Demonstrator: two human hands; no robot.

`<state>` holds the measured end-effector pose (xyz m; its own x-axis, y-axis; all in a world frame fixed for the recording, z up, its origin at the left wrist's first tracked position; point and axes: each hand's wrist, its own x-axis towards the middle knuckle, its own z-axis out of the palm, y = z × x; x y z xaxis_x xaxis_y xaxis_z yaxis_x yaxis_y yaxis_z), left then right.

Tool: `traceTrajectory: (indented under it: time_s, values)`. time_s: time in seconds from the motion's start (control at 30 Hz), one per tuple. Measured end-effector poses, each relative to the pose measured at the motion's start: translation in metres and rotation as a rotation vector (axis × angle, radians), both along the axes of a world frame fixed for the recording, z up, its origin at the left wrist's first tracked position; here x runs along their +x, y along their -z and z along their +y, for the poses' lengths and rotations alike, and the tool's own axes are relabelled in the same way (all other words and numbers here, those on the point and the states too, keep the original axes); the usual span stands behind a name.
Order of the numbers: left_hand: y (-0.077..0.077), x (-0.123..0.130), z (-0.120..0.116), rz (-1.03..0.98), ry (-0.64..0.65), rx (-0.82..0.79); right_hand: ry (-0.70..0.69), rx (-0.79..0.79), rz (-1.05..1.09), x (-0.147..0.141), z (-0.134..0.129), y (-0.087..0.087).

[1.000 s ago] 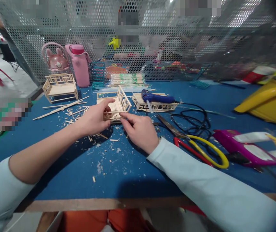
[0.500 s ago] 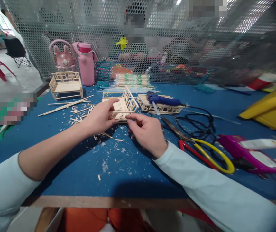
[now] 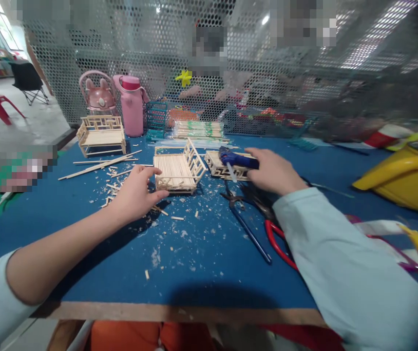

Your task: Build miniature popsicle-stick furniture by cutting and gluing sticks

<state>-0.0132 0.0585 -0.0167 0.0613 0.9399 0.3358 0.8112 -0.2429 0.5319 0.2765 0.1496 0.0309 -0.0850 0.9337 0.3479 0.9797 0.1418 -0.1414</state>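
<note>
My left hand is at the near left corner of a miniature stick bench, its thumb at the front and its fingers at the left edge, gripping that corner. The bench has a slatted seat and a latticed side on the right. My right hand has closed round the handle of a blue hot glue gun. Under the gun's nozzle, a low stick-built piece rests on the table. Pliers and red-handled scissors lie below my right hand; the forearm partly hides the scissors.
A finished-looking stick bench stands at back left, near a pink bottle. Loose sticks and offcuts litter the blue table. Packed sticks lie before a perforated metal screen. A yellow object is at right.
My right hand has left the miniature bench and moved right onto the glue gun handle. My left hand has shifted left to the bench's corner. The pliers have come into sight.
</note>
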Motion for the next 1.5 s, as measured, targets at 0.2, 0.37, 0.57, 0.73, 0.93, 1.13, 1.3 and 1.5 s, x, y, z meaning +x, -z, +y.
traceTrajectory:
  time_s: [0.2, 0.37, 0.57, 0.73, 0.93, 1.13, 1.3, 1.5]
  values:
    - [-0.001, -0.001, 0.001, -0.009, 0.075, -0.121, 0.060, -0.126, -0.260, -0.007, -0.003, 0.012]
    - [0.000, 0.000, 0.005, -0.124, 0.034, -0.071, 0.087, -0.184, -0.109, -0.005, -0.002, 0.004]
    - [-0.005, -0.001, 0.000, -0.506, 0.017, -0.142, 0.052, -0.154, 0.624, 0.010, 0.004, 0.001]
    - [-0.013, 0.001, -0.025, -0.990, 0.010, -0.325, 0.001, -0.033, 0.989, 0.007, -0.017, -0.011]
    - [-0.017, 0.008, -0.039, -1.141, -0.073, -0.343, -0.331, -0.043, 1.295, -0.010, -0.058, -0.013]
    - [-0.018, 0.009, -0.038, -1.127, -0.061, -0.329, -0.411, -0.037, 0.868, -0.018, -0.066, 0.002]
    - [-0.015, 0.005, -0.038, -0.942, -0.058, -0.220, -0.070, 0.214, 0.382, -0.006, -0.039, 0.009]
    - [-0.009, 0.002, -0.013, -0.539, 0.058, 0.016, 0.077, 0.052, 0.067, 0.007, -0.012, 0.019]
